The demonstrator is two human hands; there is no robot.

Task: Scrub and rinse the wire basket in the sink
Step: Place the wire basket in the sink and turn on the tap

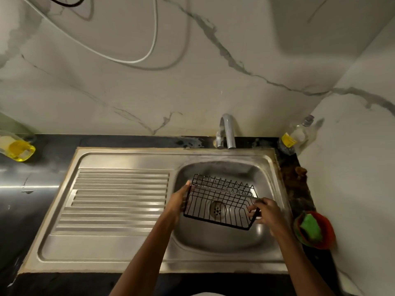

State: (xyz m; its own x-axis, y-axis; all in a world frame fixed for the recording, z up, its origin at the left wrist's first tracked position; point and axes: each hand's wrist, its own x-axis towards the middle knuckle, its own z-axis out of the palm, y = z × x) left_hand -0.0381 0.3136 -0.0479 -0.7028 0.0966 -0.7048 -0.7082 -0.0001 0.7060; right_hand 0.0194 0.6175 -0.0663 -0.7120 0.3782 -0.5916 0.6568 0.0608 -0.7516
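A black wire basket (221,202) hangs tilted over the steel sink bowl (213,238), above the drain. My left hand (178,201) grips its left end with the thumb on the top rim. My right hand (266,212) holds the right end, fingers curled around the wires. The chrome tap (227,131) stands behind the bowl, and no water is visible running from it. A green sponge (311,227) lies in a red bowl (327,233) on the counter to the right of the sink.
The ribbed steel drainboard (115,199) lies left of the bowl. A yellow-liquid bottle (16,147) lies at the far left on the dark counter. A clear bottle with a yellow label (296,135) stands in the back right corner. Marble walls close the back and right sides.
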